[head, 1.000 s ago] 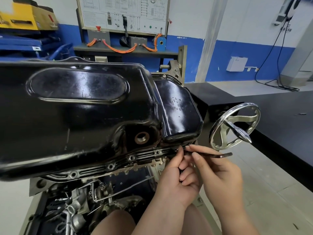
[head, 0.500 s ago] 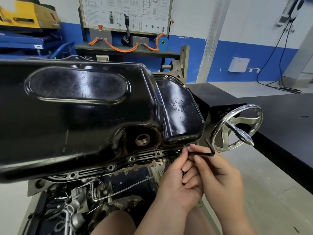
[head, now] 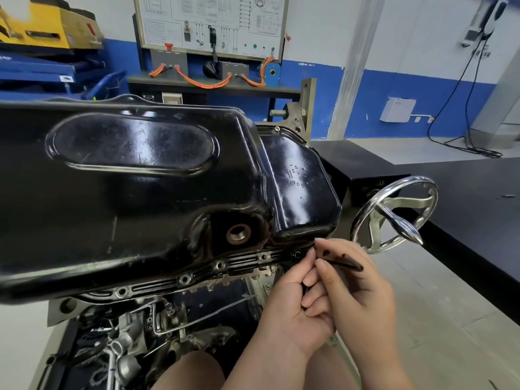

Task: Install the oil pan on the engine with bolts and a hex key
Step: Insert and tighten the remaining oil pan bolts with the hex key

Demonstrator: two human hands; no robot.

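At the lower right edge of the oil pan, about four o'clock from the open drain hole, both hands meet over one flange bolt. The pan sits on the upturned engine, its flange flat along the block, with more bolts in a row running off toward eight o'clock.

The right hand pinches the hex key between thumb and fingertips, its free end pointing to three o'clock. The left hand lies against it with fingers curled and the forefinger raised to the flange beside the bolt. Whether it grips the key's tip or only steadies it, I cannot tell, as the tip is hidden behind that finger.

The pan looks like pressed steel: stiff, fairly heavy, glossy and probably slick, so it is best handled by the flange edges and not the smooth belly. The key is thin and rigid; a hold near the bend should suit quick spinning, and the far end final tightening. The bolts are small and easy to drop into the engine below.

A chrome handwheel stands at two o'clock from the hands.
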